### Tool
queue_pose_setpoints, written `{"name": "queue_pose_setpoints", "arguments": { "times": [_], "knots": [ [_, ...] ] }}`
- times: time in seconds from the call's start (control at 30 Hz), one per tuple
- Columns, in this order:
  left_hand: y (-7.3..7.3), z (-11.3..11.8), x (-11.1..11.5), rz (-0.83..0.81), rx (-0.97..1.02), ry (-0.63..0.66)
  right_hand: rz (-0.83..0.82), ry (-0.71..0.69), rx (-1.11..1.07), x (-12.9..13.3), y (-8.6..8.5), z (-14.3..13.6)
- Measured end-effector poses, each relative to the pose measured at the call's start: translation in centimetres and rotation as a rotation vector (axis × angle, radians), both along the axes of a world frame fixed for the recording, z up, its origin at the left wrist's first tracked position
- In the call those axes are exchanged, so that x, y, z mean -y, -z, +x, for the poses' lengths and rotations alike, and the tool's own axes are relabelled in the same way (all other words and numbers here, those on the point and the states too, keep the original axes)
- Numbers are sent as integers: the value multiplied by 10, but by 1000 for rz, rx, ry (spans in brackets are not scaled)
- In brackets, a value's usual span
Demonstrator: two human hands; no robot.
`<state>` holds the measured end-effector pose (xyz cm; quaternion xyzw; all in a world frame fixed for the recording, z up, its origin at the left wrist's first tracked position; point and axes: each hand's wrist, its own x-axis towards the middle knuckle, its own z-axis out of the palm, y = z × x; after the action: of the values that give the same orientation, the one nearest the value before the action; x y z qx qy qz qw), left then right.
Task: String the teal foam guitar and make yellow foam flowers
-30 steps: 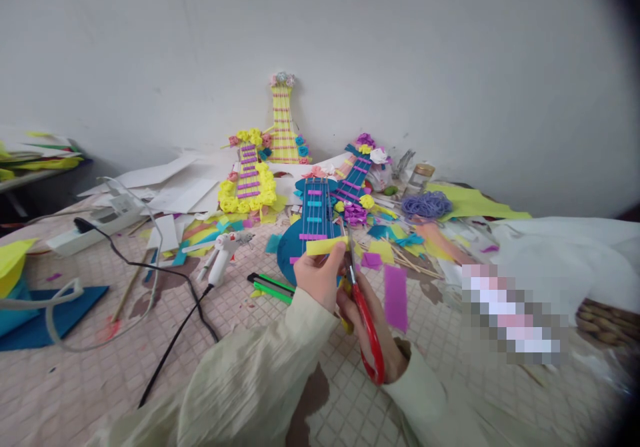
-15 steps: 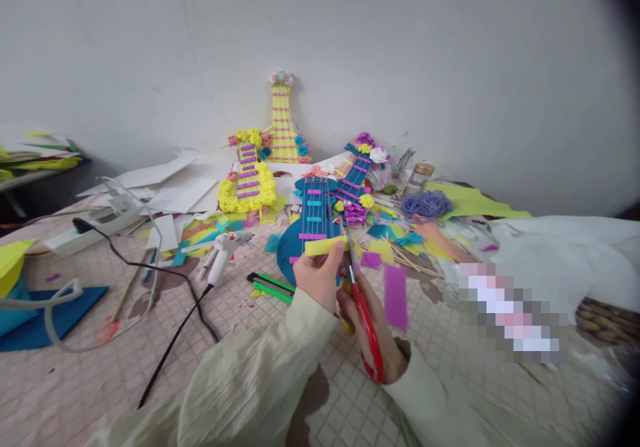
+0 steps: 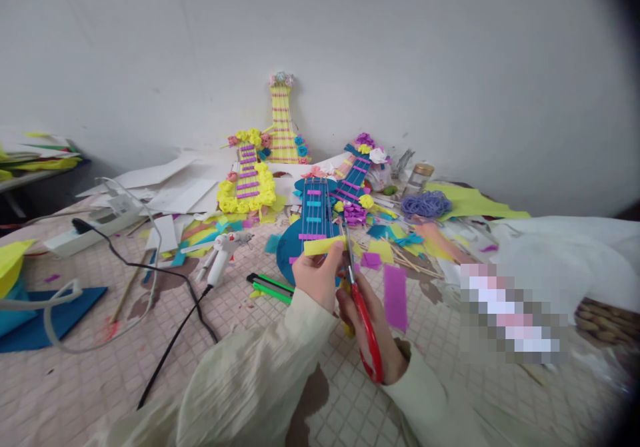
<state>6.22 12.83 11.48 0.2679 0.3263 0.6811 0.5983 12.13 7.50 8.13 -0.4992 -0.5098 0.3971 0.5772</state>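
Observation:
My left hand [image 3: 319, 274] pinches a folded yellow paper strip [image 3: 324, 244], held out level with its right end by the blades. In my right hand [image 3: 373, 307] are red-handled scissors [image 3: 367, 330], their blades pointing up and away at the strip's right end. Whether the blades touch the paper I cannot tell. Some yellow also shows by the right fingers, partly hidden. Just behind the hands lies a blue paper guitar [image 3: 314, 217] with purple and light-blue bars and strings. A green utility knife [image 3: 271, 287] rests to the left of my left hand.
A white glue gun [image 3: 220, 257] with a black cord lies left, near a power strip [image 3: 95, 224]. Decorated paper guitars [image 3: 247, 177] stand at the back. Purple paper [image 3: 396, 297], thin sticks [image 3: 413, 260], purple yarn [image 3: 426, 204] and a glass jar [image 3: 420, 177] are on the right.
Almost nothing differs. The yellow strip and both hands have shifted very slightly; the left hand keeps its pinch and the right hand keeps the scissors.

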Motion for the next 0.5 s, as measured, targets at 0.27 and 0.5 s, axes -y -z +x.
{"name": "queue_pose_setpoints", "arguments": {
  "times": [0.27,0.5],
  "knots": [
    [1,-1,1,-5,-16,-6,-57,-33,-100,2,0,0],
    [1,-1,-1,-8,-25,-10,-104,-80,-124,-1,3,3]
  ]
}}
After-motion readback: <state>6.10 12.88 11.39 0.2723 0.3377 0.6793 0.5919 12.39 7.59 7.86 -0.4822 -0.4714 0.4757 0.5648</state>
